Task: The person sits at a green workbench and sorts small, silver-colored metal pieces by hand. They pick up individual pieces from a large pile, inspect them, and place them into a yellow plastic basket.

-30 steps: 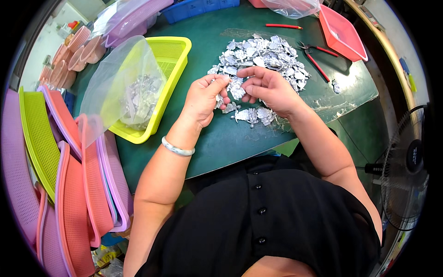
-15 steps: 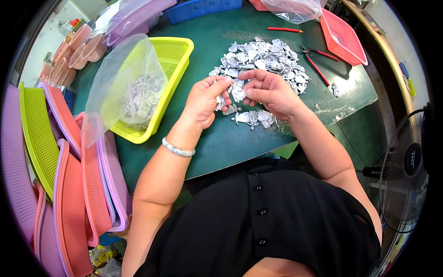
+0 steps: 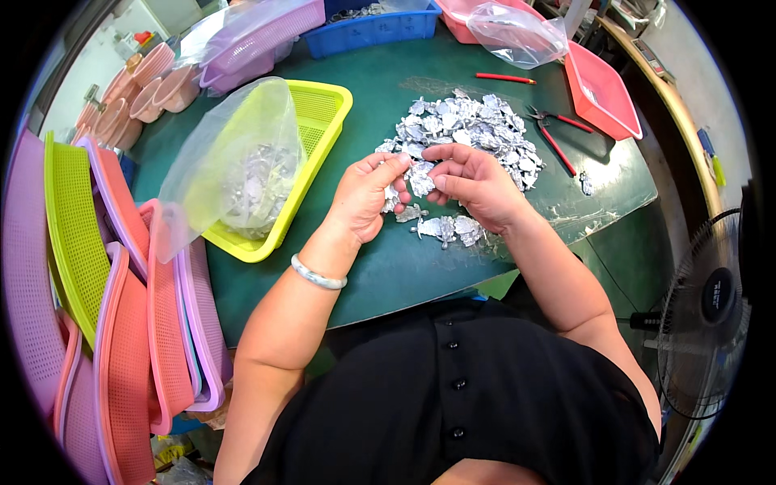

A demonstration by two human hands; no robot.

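Observation:
A flat silver-grey metal piece [image 3: 420,179] with a ragged outline is between my two hands above the table. My left hand [image 3: 361,194] is closed, thumb against the fingers, at the left edge of this piece; another silver piece shows under its fingers. With thumb and fingers curled, my right hand [image 3: 481,186] pinches the right side of the middle piece. Just beyond the hands lies a heap of similar silver pieces [image 3: 469,125]. A few loose silver pieces [image 3: 443,229] rest on the table nearer to me. My fingers partly hide what they grip.
On the left, a yellow-green basket [image 3: 330,133] holds a plastic bag [image 3: 259,186] of silver pieces. Red-handled cutters [image 3: 556,145] and a red pen-like stick [image 3: 505,78] lie right of the heap, near a pink tray [image 3: 605,109]. Stacked baskets [image 3: 129,347] stand far left; a fan [image 3: 703,315] stands right.
The whole view has shifted slightly, so the table things appear lower. Both hands keep nearly the same grip on the silver piece over the table.

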